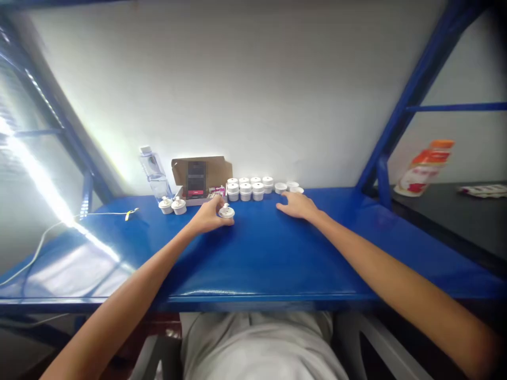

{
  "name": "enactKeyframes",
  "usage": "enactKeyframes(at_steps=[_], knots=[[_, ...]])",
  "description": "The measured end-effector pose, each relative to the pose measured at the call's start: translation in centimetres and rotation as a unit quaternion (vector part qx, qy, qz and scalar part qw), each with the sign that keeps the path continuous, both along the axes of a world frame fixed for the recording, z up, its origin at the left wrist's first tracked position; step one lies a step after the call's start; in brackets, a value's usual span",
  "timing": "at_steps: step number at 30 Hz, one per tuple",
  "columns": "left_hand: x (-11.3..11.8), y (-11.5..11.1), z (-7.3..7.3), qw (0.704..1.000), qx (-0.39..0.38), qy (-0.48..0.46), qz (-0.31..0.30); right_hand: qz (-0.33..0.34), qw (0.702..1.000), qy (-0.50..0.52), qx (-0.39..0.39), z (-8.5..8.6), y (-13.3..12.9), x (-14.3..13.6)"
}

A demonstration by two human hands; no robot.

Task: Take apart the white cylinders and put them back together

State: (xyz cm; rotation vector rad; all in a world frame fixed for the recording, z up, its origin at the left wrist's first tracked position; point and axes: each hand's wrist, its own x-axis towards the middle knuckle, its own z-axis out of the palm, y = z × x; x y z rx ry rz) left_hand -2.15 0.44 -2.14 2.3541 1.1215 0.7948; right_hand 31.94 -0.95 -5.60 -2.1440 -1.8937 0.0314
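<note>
From the head camera, the left hand (209, 215) curled loosely round a small white cap-like part (226, 212) on the blue table (261, 253), apparently steadying it clear of the stacked white parts (249, 189) by the wall. The right hand (298, 205) lay flat, fingers spread and empty, just short of some loose white lids (288, 186), perhaps ready to reach them. An open cardboard box (200, 178), a water bottle (153, 171) and two more white parts (172, 205) stood to the left.

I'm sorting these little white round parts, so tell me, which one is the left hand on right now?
The lone white part out on the blue table, at the left hand fingertips. It sits forward of the grouped parts by the wall and right of the pair.
</note>
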Motion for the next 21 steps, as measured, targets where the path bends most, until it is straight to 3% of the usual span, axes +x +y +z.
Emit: enactKeyframes(at_steps=[4,11,15,21], knots=[[-1.0,0.6,0.5,0.992,0.065,0.108,0.028,0.001,1.000,0.009,0.000,-0.3,0.1,0.0],[-4.0,2.0,2.0,0.943,0.075,0.272,0.176,-0.016,1.000,0.016,0.002,-0.4,0.8,0.0],[-5.6,2.8,2.5,0.922,0.059,0.301,0.237,-0.025,1.000,0.014,-0.008,-0.3,1.1,-0.1],[-6.6,3.2,2.4,0.912,0.049,0.308,0.266,-0.027,0.999,0.011,-0.019,-0.1,1.3,-0.3]])
